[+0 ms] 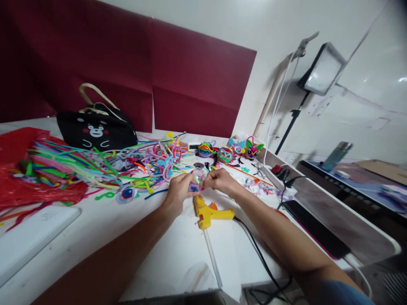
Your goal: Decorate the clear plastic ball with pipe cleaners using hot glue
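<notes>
My left hand [180, 187] is closed around a small clear plastic ball [199, 175] with purple pipe cleaner at its lower side. Fingers of my right hand [219, 181] are pinched together at the ball's right edge; what sits between the fingertips is too small to make out. Just below both hands a yellow hot glue gun [206, 213] lies on the white table, a glue stick [212, 258] sticking out of its back end. To the left rests another clear ball piece [126, 193] with a blue and red centre.
Loose pipe cleaners [165, 159] and a red plastic bag [19, 195] of them cover the left. Decorated balls [225, 154] stand at the back. A black bag [95, 131], white box [38, 233], phone [314, 228], black cord [254, 241] and lamp [324, 70] surround the workspace.
</notes>
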A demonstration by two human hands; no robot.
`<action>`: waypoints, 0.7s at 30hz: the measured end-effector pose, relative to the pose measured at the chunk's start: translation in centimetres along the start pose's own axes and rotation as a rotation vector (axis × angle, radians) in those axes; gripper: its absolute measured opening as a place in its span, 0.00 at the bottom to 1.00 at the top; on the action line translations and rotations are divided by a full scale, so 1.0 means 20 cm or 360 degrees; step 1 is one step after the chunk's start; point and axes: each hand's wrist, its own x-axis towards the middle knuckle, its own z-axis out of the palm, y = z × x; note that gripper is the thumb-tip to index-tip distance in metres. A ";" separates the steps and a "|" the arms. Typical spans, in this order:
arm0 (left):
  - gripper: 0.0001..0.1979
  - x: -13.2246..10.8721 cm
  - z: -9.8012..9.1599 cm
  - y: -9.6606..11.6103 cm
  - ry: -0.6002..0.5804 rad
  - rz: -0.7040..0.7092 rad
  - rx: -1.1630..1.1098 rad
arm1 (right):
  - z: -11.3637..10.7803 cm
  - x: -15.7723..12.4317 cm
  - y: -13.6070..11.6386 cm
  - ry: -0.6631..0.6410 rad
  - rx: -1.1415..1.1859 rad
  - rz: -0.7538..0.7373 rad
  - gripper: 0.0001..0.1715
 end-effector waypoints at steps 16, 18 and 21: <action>0.11 0.01 0.00 -0.01 -0.0002 -0.0003 -0.0005 | 0.00 0.02 0.02 0.0008 0.0020 -0.0002 0.12; 0.12 0.00 0.00 -0.01 -0.0004 -0.0001 -0.0010 | 0.00 0.02 0.02 0.0014 0.0024 0.0011 0.12; 0.12 0.00 0.00 -0.01 -0.0009 0.0000 -0.0018 | 0.00 0.02 0.02 0.0024 0.0038 0.0021 0.13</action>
